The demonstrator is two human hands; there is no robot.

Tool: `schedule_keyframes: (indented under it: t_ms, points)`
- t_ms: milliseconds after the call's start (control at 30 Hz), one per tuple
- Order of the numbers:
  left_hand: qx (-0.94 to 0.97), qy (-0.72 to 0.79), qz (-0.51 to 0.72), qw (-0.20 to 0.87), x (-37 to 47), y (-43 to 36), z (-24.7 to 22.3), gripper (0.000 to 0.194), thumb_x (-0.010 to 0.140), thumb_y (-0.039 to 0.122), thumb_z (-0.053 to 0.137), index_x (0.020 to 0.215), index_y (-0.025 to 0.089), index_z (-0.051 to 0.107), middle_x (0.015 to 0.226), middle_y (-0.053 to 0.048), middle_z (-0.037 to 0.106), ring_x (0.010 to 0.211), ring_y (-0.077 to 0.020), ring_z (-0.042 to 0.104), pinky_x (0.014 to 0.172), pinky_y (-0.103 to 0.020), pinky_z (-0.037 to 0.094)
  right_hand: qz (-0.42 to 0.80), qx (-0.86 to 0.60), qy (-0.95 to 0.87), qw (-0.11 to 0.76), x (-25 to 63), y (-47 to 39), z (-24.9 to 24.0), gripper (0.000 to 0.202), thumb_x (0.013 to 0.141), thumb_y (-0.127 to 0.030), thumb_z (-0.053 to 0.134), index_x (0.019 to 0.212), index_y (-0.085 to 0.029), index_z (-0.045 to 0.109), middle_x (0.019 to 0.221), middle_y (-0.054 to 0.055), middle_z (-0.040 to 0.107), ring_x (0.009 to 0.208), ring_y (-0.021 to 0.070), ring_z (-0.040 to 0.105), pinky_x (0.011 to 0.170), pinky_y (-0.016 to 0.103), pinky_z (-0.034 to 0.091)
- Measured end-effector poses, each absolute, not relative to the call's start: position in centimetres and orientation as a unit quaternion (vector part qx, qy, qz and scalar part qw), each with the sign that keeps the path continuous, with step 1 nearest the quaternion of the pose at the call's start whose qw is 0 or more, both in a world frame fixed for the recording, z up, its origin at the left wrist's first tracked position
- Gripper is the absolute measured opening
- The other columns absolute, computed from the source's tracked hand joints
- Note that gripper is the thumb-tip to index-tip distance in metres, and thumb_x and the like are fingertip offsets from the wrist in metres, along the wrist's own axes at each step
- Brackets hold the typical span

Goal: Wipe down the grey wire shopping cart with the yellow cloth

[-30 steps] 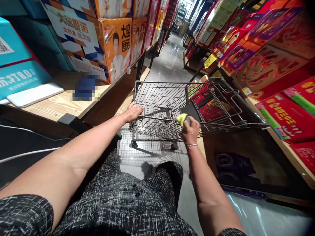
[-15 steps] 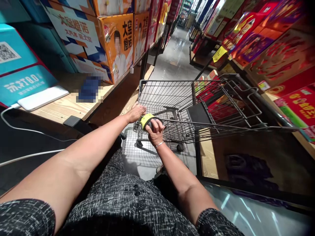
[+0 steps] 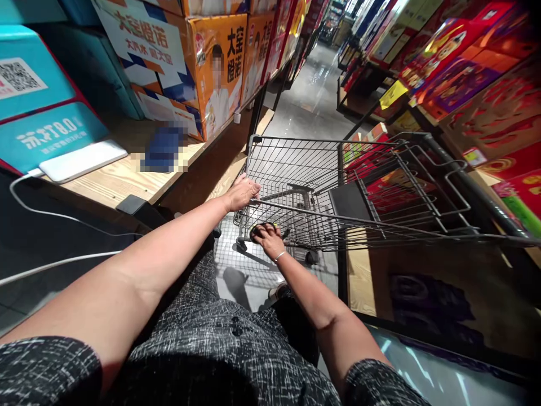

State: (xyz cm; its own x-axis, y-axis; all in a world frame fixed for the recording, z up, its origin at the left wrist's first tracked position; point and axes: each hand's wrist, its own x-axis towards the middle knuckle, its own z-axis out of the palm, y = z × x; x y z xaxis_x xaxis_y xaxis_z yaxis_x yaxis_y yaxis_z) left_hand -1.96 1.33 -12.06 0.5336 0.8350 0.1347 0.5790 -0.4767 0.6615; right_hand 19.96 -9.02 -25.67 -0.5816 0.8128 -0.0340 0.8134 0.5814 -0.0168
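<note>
Fingers curled, my left hand (image 3: 242, 193) grips the rim of the wire shopping cart (image 3: 296, 210) at its near left corner. Lower and to the right, my right hand (image 3: 270, 239) is closed on a small rounded black and yellow-green tool (image 3: 258, 230) against the cart's wire side. Most of this tool is hidden by the fingers, and I cannot make out its exact kind. A thin bracelet circles the right wrist. The cart stands on its wheels, with a black panel (image 3: 350, 202) inside towards its handle end.
A wooden shelf (image 3: 122, 183) on the left bears orange drink cartons (image 3: 220, 73), a white power bank or phone (image 3: 84, 160) on a cable, and a blurred dark blue item (image 3: 164, 149). Red gift boxes (image 3: 443, 51) are stacked on the right. A shiny aisle floor (image 3: 310, 93) runs ahead.
My right hand has gone down from the cart's rim to its wire side, turning the tool so its yellow-green face is mostly hidden. My left hand keeps its hold. The view has shifted slightly.
</note>
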Motion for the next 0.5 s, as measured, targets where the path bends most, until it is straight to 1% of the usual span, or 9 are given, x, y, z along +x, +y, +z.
schedule_keyframes:
  t_ms: [67,133,200,233,333,367,400,433,500]
  points:
    - [0.833,0.428,0.215,0.278,-2.2,1.6,-12.0,0.083,0.104,0.057,0.004,0.081,0.019,0.074,0.096,-0.006,0.070,0.117,-0.0218,0.055,0.126,-0.049,0.003,0.023,0.468,0.882,-0.039,21.8,-8.6,-22.8,0.037,0.099,-0.024,0.050,0.126,-0.043,0.065,0.140,0.000,0.056,0.128,0.0255,0.040,0.106,0.049,0.031]
    - [0.842,0.427,0.187,0.271,-2.4,1.8,-11.8,0.074,0.105,0.052,0.012,0.088,0.021,0.076,0.101,-0.004,0.072,0.120,-0.0221,0.053,0.125,-0.051,0.004,0.088,0.495,0.856,-0.125,23.4,-8.2,-19.9,0.034,0.098,-0.027,0.052,0.121,-0.045,0.068,0.136,0.001,0.058,0.126,0.0255,0.040,0.107,0.050,0.028]
    - [0.846,0.438,0.157,0.259,-2.3,1.7,-11.2,0.065,0.106,0.050,0.018,0.100,0.024,0.076,0.111,-0.004,0.072,0.126,-0.0241,0.050,0.123,-0.055,0.003,0.148,0.528,0.812,-0.201,24.3,-7.9,-18.1,0.029,0.096,-0.027,0.056,0.115,-0.042,0.072,0.133,0.004,0.059,0.127,0.0264,0.040,0.109,0.050,0.026]
    - [0.845,0.451,0.146,0.247,-2.1,1.4,-10.8,0.061,0.106,0.050,0.020,0.106,0.025,0.076,0.115,-0.004,0.071,0.129,-0.0258,0.048,0.121,-0.058,0.001,0.162,0.540,0.796,-0.219,24.4,-7.7,-17.7,0.027,0.095,-0.026,0.058,0.112,-0.041,0.074,0.132,0.005,0.059,0.127,0.0266,0.039,0.110,0.050,0.026]
    - [0.838,0.491,0.133,0.196,-0.8,-0.1,-9.5,0.058,0.105,0.053,0.024,0.115,0.024,0.073,0.122,-0.007,0.069,0.135,-0.0310,0.043,0.117,-0.063,-0.010,0.141,0.538,0.806,-0.204,23.4,-7.5,-19.4,0.026,0.095,-0.027,0.058,0.109,-0.040,0.074,0.129,0.005,0.060,0.126,0.0255,0.041,0.108,0.050,0.030]
    - [0.840,0.494,0.131,0.183,-0.2,-0.8,-9.2,0.059,0.105,0.055,0.024,0.116,0.024,0.072,0.123,-0.007,0.068,0.134,-0.0319,0.043,0.116,-0.063,-0.009,0.123,0.525,0.822,-0.182,22.8,-7.6,-20.8,0.027,0.096,-0.027,0.057,0.111,-0.042,0.073,0.130,0.003,0.060,0.125,0.0248,0.042,0.107,0.049,0.031]
    - [0.843,0.491,0.126,0.180,0.4,-1.4,-9.1,0.060,0.105,0.056,0.023,0.118,0.024,0.071,0.124,-0.008,0.067,0.132,-0.0317,0.046,0.117,-0.062,-0.004,0.103,0.511,0.839,-0.155,22.1,-7.8,-22.3,0.028,0.097,-0.027,0.055,0.114,-0.043,0.072,0.131,0.002,0.060,0.125,0.0243,0.042,0.105,0.049,0.033]
    - [0.847,0.483,0.118,0.186,0.9,-2.0,-9.0,0.060,0.105,0.057,0.021,0.120,0.025,0.070,0.124,-0.007,0.068,0.128,-0.0308,0.049,0.117,-0.060,0.004,0.086,0.498,0.854,-0.127,21.4,-8.1,-23.8,0.030,0.098,-0.026,0.055,0.117,-0.043,0.070,0.132,0.000,0.060,0.125,0.0238,0.042,0.104,0.049,0.034]
    - [0.853,0.473,0.110,0.193,1.6,-2.8,-9.3,0.061,0.105,0.057,0.018,0.122,0.025,0.067,0.123,-0.007,0.068,0.119,-0.0291,0.054,0.111,-0.054,0.020,0.061,0.477,0.873,-0.083,20.4,-8.8,-26.6,0.031,0.096,-0.024,0.058,0.117,-0.043,0.069,0.133,-0.003,0.061,0.124,0.0223,0.042,0.102,0.046,0.036]
